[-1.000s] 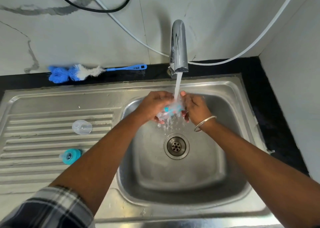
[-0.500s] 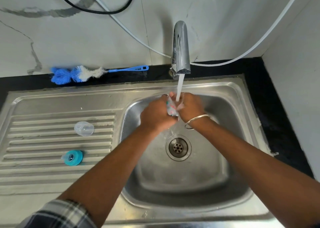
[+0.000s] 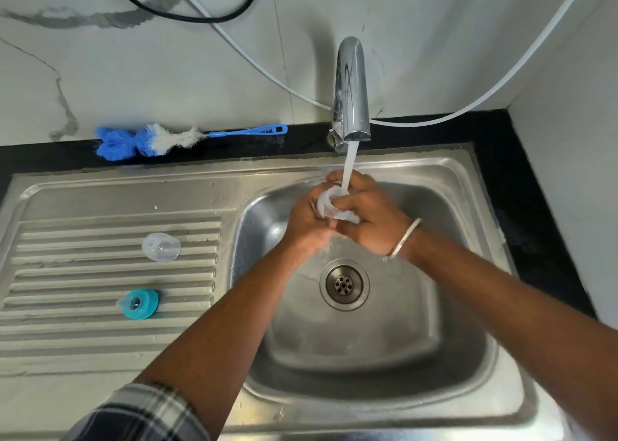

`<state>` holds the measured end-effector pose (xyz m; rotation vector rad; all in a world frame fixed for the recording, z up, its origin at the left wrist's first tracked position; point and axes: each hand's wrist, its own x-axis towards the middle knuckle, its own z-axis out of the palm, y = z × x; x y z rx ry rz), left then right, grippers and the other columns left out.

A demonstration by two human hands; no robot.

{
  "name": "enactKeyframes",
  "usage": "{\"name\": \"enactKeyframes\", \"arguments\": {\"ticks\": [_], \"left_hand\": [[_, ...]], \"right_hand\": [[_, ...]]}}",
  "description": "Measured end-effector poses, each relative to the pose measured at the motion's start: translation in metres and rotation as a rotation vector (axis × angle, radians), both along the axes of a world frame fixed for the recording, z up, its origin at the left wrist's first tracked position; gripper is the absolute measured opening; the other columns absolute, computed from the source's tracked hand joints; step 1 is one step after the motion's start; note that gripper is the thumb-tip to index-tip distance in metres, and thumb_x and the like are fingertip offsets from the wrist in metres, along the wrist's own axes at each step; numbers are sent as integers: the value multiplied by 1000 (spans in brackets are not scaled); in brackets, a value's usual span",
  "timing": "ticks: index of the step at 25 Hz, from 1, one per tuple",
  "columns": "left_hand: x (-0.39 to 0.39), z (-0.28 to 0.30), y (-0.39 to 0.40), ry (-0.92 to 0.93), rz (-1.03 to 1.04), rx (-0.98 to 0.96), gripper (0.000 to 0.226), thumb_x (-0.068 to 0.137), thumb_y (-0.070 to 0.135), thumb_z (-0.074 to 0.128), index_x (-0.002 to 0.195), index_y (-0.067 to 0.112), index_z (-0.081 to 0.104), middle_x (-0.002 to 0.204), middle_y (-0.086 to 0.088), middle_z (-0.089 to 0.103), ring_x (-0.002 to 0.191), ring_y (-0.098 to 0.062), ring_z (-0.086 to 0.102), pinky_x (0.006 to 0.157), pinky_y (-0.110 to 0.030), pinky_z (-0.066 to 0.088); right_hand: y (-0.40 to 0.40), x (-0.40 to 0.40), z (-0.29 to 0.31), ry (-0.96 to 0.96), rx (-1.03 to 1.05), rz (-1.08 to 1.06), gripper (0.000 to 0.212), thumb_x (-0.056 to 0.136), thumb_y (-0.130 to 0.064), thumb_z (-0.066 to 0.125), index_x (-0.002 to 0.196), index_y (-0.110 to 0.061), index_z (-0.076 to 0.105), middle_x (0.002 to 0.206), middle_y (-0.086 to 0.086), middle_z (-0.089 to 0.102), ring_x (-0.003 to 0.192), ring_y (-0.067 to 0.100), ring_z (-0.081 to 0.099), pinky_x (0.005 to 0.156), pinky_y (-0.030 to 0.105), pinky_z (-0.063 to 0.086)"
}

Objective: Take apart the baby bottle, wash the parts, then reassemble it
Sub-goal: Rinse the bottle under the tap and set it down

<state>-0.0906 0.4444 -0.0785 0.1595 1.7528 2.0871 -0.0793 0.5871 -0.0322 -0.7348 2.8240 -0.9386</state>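
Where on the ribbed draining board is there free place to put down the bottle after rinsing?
Free: the ribs between the clear cap and the basin edge, and the flat strip below the teal ring. Crowded: under the tap, where both hands hold the bottle.

Bottle body [image 3: 329, 203] mostly hidden by both hands' fingers [image 3: 347, 201] and running water

Count: 2 bare hands [image 3: 309, 221] [image 3: 369, 221], 1 clear plastic bottle body [image 3: 329, 203] btwn them. 1 clear dome cap [image 3: 161, 246], 1 teal screw ring w/ nipple [image 3: 140, 303], 1 blue-and-white bottle brush [image 3: 150, 140]. 1 chrome tap [image 3: 350, 89], 1 steel sink [image 3: 434, 179], 1 round drain [image 3: 344, 285]. 1 silver bangle [image 3: 404, 238]. 1 black cable [image 3: 187, 15], 1 white hose [image 3: 485, 96].
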Motion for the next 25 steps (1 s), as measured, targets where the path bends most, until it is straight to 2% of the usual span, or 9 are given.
{"name": "enactKeyframes", "arguments": {"ticks": [3,6,8,11,13,15,19,21,25], "left_hand": [[2,6,-2,-84,-87,-65,60,61,-29,70,115,-7,54,100,-19,62,84,-14,69,68,-29,59],[-8,10,7,63,90,-195,58,58,-12,79,112,0,60,98,-11,64,87,-19,63,78,-37,55],[-9,11,11,206,249,-338,41,62,4,79,100,17,68,90,1,68,83,-12,63,78,-34,54],[3,0,18,551,283,-603,30,70,8,78,98,14,70,90,1,71,88,-13,64,82,-29,50],[9,-11,21,626,241,-750,32,72,7,76,103,12,70,95,1,70,95,-17,63,88,-29,46],[5,-5,19,427,201,-556,22,80,5,64,98,15,71,89,5,70,85,-13,64,80,-27,49],[-9,7,6,147,1,-163,31,90,-24,37,101,-3,57,77,1,70,72,-12,68,65,-21,55],[-3,12,8,122,-88,-120,46,74,-35,50,105,-2,54,82,0,70,76,-12,69,66,-26,57],[6,14,15,-14,26,-197,36,85,-22,51,102,9,46,81,-4,61,72,-6,66,59,-21,54]], "right_hand": [[36,-20,27,221,459,176,35,77,-57,51,102,-40,69,153,9,29,138,34,26,97,48,40],[26,-13,30,222,519,-24,34,79,-47,51,106,-36,68,145,7,42,132,31,36,89,43,45],[-3,10,18,26,170,-267,33,80,-24,57,110,-19,69,127,6,56,116,23,50,92,34,45],[-25,18,23,-702,-682,-674,17,86,-9,61,101,-8,69,97,4,63,90,16,57,84,28,45],[-30,10,28,-944,-910,-753,11,89,-10,57,87,-11,68,84,4,62,82,19,58,83,33,46],[-29,6,22,-761,-726,-626,6,84,-11,61,85,-15,67,85,4,62,88,21,60,79,31,48],[5,1,11,-3,53,13,30,83,-40,64,99,-16,70,120,12,59,112,25,55,95,31,45],[18,-9,16,30,103,48,36,88,-47,55,101,-16,71,124,12,60,114,25,56,96,36,46],[-18,-7,2,-254,-224,-430,33,92,-34,56,76,-8,69,68,8,67,64,18,64,61,29,47]]}}
